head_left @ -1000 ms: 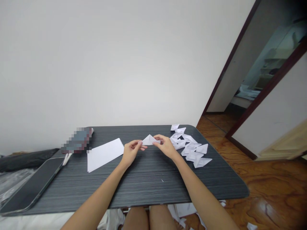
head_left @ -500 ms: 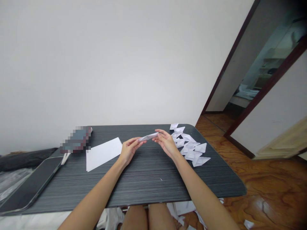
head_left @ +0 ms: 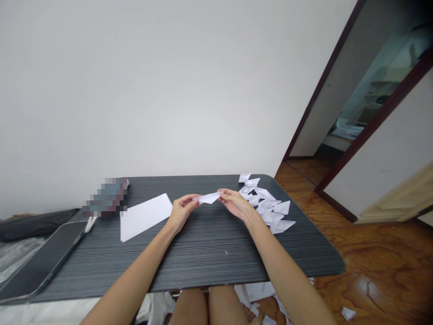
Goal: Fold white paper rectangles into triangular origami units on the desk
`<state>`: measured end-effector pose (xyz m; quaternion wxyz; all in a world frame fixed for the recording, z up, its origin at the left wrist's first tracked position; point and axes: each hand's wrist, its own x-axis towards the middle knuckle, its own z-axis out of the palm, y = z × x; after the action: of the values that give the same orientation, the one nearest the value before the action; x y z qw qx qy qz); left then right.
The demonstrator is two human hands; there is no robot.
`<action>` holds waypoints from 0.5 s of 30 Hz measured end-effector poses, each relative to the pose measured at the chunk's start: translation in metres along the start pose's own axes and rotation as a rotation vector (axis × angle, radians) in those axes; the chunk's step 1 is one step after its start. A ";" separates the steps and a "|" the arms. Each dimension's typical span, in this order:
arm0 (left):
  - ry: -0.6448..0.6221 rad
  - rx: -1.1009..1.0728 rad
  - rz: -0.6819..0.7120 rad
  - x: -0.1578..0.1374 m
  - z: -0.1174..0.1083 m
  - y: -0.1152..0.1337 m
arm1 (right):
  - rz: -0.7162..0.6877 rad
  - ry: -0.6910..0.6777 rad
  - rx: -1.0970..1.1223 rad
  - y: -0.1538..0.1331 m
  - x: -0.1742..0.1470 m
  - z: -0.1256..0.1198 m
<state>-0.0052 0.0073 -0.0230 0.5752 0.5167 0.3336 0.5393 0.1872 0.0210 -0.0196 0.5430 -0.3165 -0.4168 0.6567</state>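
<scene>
A small folded white paper boat is held above the dark table, stretched between both hands. My left hand pinches its left tip between thumb and fingers. At the opposite tip, my right hand grips it the same way. The broad side of the fold faces me, with its lower point hanging down. Several similar folded paper boats lie in a loose pile just right of my right hand. A stack of blank white paper sheets rests left of my left hand.
The dark wood-grain table stands against a pale wall. At its left lie a phone, a white cable and a blurred-out object. A paper scrap is on the wooden floor at the right.
The folded paper has turned so its broad side shows instead of its narrow edge. My right hand has dropped slightly, and its raised fingers have closed in on the paper.
</scene>
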 end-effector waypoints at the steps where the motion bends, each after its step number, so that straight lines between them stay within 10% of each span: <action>1: -0.015 0.011 -0.003 0.000 0.000 0.000 | 0.031 -0.017 -0.008 -0.001 -0.001 -0.001; 15: -0.184 -0.147 -0.102 -0.006 0.000 0.009 | 0.096 -0.113 -0.042 -0.012 -0.008 -0.005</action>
<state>-0.0086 0.0003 -0.0150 0.6663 0.5029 0.2650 0.4827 0.1986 0.0151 -0.0117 0.4798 -0.3100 -0.4449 0.6898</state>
